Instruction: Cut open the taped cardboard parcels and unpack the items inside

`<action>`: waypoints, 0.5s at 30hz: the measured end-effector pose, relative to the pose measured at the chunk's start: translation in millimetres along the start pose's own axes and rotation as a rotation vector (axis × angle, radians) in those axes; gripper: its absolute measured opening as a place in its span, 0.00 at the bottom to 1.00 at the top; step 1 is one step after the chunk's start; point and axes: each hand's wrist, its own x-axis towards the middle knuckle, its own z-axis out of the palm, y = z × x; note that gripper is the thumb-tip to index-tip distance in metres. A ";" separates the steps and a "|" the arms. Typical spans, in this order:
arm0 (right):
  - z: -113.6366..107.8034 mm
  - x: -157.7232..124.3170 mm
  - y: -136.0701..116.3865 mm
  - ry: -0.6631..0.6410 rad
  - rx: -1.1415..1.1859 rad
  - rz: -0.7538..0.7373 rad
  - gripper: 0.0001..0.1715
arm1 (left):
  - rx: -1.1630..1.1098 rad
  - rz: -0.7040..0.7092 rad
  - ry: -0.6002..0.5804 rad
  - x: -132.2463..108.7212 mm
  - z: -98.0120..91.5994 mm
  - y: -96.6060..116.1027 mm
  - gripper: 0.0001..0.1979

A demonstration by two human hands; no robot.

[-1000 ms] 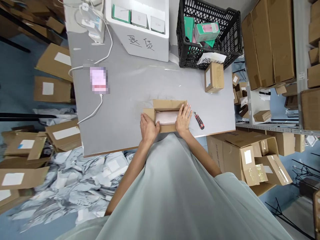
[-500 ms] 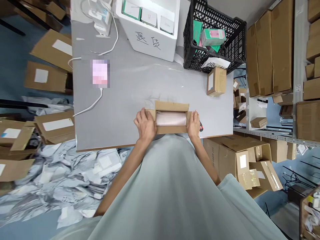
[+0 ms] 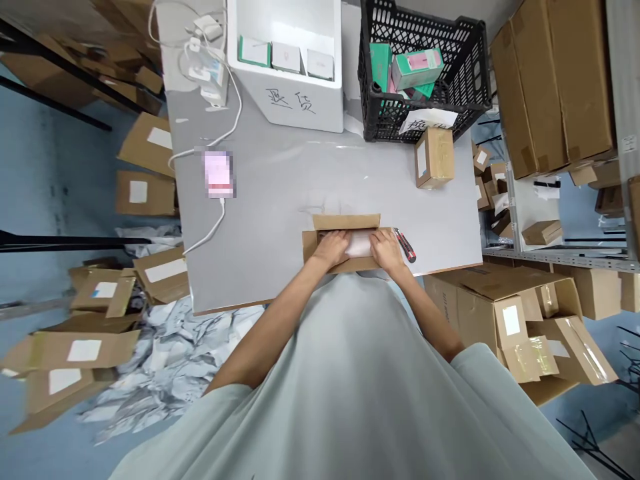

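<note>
The lower half of the frame was filled by a pale green garment and two bare forearms, which were stretched up to the near edge of the grey surface (image 3: 280, 193). There, at the centre of the frame, an open cardboard box (image 3: 346, 221) was placed with its flaps folded outward. The left hand (image 3: 333, 248) and the right hand (image 3: 386, 250) were lowered into the box side by side. Their fingers were bent down over a pale wrapped package (image 3: 360, 245) lying inside. Whether the package was gripped or only pressed could not be told.

Just right of the box, a red and black utility knife (image 3: 406, 247) was laid on the surface, close to the right hand but not touched. Farther up and to the left, a phone (image 3: 219, 175) was connected to a white cable (image 3: 209, 232). In the upper right, a small sealed carton (image 3: 435, 157) was set upright before a black crate (image 3: 385, 120) holding green boxes (image 3: 410, 67). A white foam bin (image 3: 285, 100) was stood left of the crate.
</note>
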 end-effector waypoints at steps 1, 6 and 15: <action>-2.7 5.3 -3.0 -0.034 -0.016 -0.019 0.19 | 0.023 -0.009 -0.046 5.0 -1.8 2.3 0.36; -4.9 29.4 -19.6 -0.189 -0.090 -0.062 0.27 | 0.079 -0.062 -0.170 9.5 -4.0 8.2 0.19; 4.6 41.9 -29.7 -0.317 -0.101 -0.083 0.19 | 0.083 -0.178 -0.142 -9.0 -11.4 13.6 0.18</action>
